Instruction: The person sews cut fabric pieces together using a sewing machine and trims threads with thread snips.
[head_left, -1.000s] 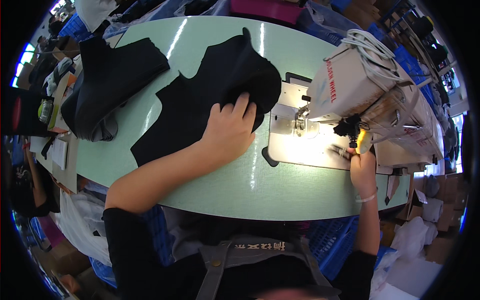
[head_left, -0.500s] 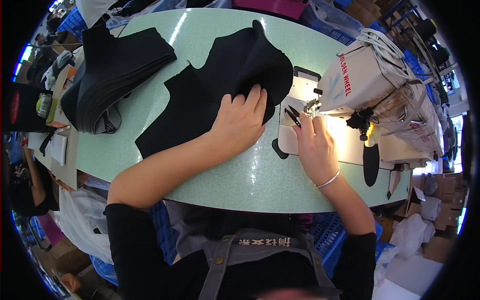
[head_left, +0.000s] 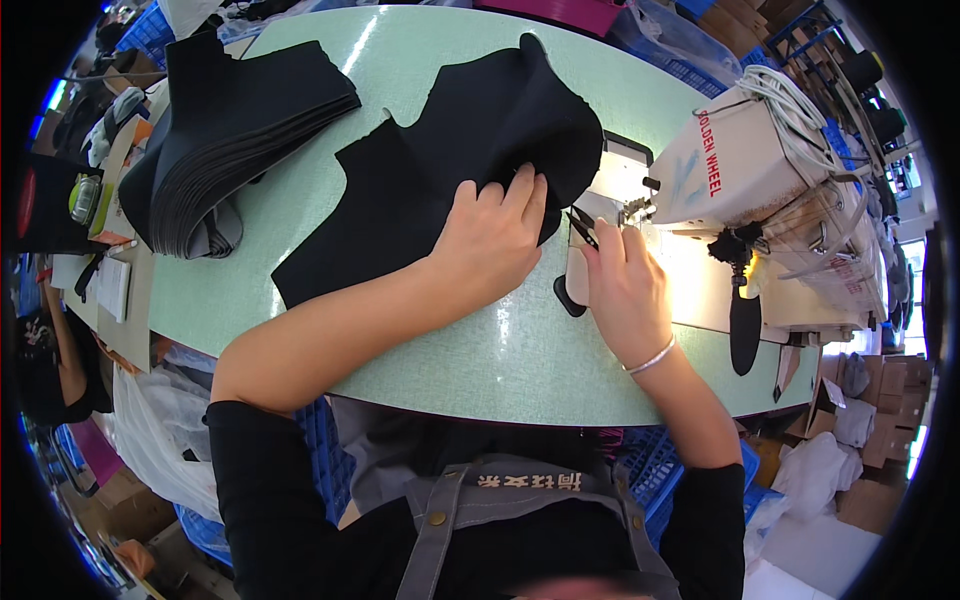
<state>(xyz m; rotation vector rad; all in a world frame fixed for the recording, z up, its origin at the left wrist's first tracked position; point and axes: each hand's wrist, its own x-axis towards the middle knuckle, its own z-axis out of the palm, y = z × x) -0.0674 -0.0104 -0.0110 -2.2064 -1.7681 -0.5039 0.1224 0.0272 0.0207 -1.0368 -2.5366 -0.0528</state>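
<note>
A large black fabric piece lies on the pale green table, its right part curling up in a rounded fold beside the sewing machine. My left hand rests on this piece with its fingers stretched out over the fold; its thumb is hidden. In my right hand, fingers closed, is a small pair of black thread snips. The blades point up and left, close to the fabric's right edge by the machine's needle area. Whether they touch the fabric or a thread I cannot tell.
A thick stack of black fabric pieces sits on the table's left side. The machine's head and a dark oval pad stand at the right. Blue crates are below the near edge. White cable is coiled on the machine.
The snips have shifted left relative to the machine, closer to the fabric edge. My left hand stays on the fabric. The whole view has moved slightly.
</note>
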